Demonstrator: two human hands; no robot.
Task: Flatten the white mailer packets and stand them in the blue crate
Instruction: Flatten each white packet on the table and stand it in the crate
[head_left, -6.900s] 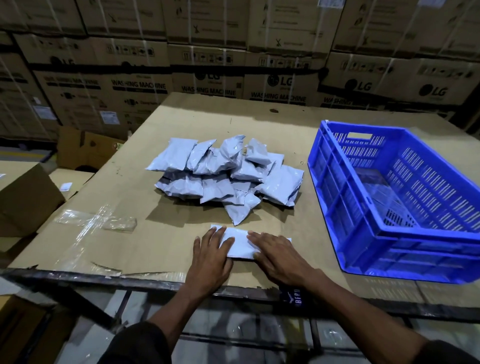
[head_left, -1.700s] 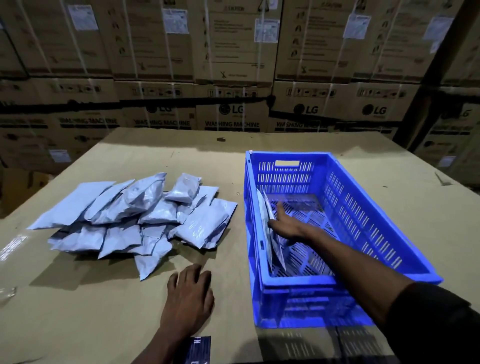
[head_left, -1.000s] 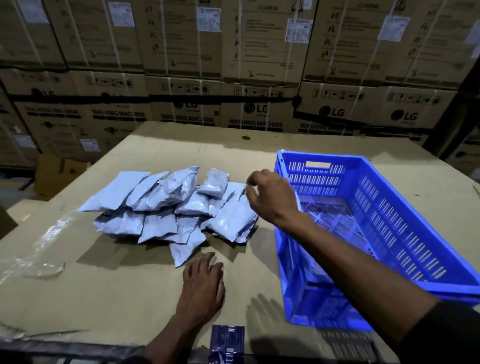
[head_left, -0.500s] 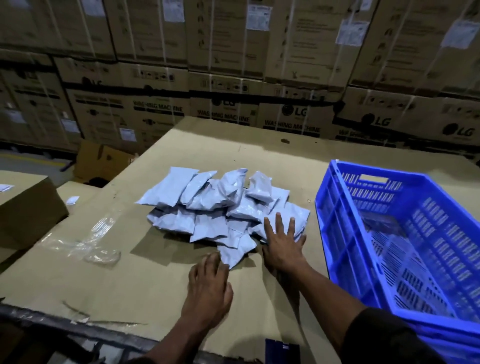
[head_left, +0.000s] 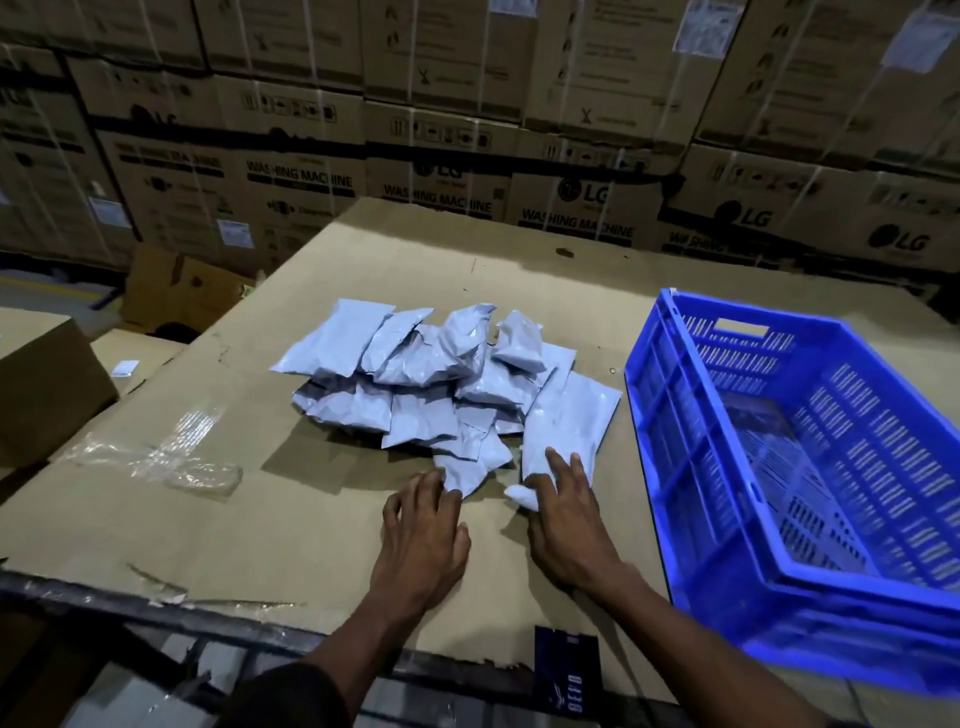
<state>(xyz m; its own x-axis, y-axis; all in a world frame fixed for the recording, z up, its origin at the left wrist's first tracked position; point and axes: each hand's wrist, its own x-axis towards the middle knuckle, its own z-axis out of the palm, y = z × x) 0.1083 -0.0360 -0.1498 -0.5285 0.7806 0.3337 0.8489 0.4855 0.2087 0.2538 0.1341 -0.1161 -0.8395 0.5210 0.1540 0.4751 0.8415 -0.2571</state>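
One packet down, next one already getting dragged off the pile

Right hand (head_left: 563, 512) was inside the blue slotted plastic crate (head_left: 670, 415) under two seconds ago, standing a packet against its left wall; now it's back out on the brown cardboard tabletop (head_left: 260, 519), fingers spread flat on the big white plastic mailer packet (head_left: 566, 421) at the right edge of the heap of crumpled white mailers (head_left: 431, 384), thumb side curling its near corner up. So it's pressing, not properly gripping. Left hand (head_left: 423, 535) rests flat and loose on the cardboard, fingertips touching the tip of a smaller white packet (head_left: 467, 467). Can't spot the stored packet from this angle. My guess: flattening comes next, and nearly the whole heap is left.
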